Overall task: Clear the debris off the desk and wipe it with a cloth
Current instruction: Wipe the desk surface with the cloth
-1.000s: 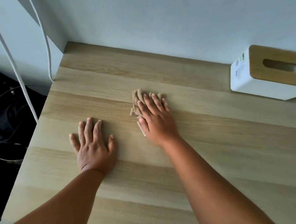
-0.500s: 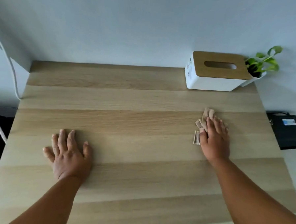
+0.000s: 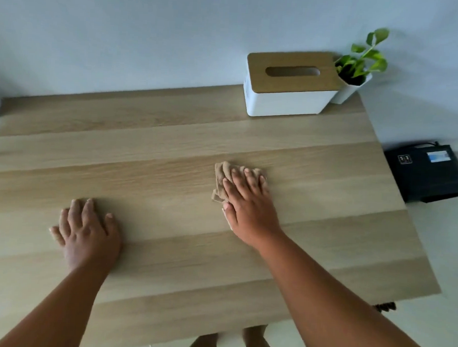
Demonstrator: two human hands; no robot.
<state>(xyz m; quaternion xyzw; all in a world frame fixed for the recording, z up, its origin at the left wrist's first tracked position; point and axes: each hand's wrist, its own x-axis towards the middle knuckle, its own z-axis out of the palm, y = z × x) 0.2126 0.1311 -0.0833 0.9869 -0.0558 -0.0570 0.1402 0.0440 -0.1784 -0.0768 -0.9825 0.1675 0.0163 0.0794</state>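
Head view, the only one. We see a light wood-grain surface (image 3: pixel 170 149) running up to a pale wall (image 3: pixel 150 31).

Right hand (image 3: pixel 250 203) lies palm down on a crumpled tan cloth (image 3: pixel 220 177), a bit right of the surface's middle. Its fingers (image 3: pixel 249 177) are straight and close together, pressing flat on the cloth, not curled round it. The cloth sticks out past the fingertips and on the thumb side; the rest is hidden under the palm. We also see a thin white edge just under the thumb, and can't tell what that is.

Left hand (image 3: pixel 87 232) is flat on the bare surface, left of centre and nearer us than the right hand. Its fingers (image 3: pixel 81 210) are straight, slightly spread, and hold nothing. It sits well apart from the cloth.

Back right of the surface, against the wall, stands a white tissue box (image 3: pixel 284 102) with a wooden slotted lid (image 3: pixel 291 71). We see no tissue poking out of the slot. Just beside it, in the far right corner, is a small green plant (image 3: pixel 366 56) in a white pot (image 3: pixel 346 93), touching or nearly touching the box.

Off the surface, right side, a black box (image 3: pixel 429 173) with a blue-white label rests on the floor. At the bottom edge we see the person's bare feet (image 3: pixel 253 339) on the floor under the near edge.
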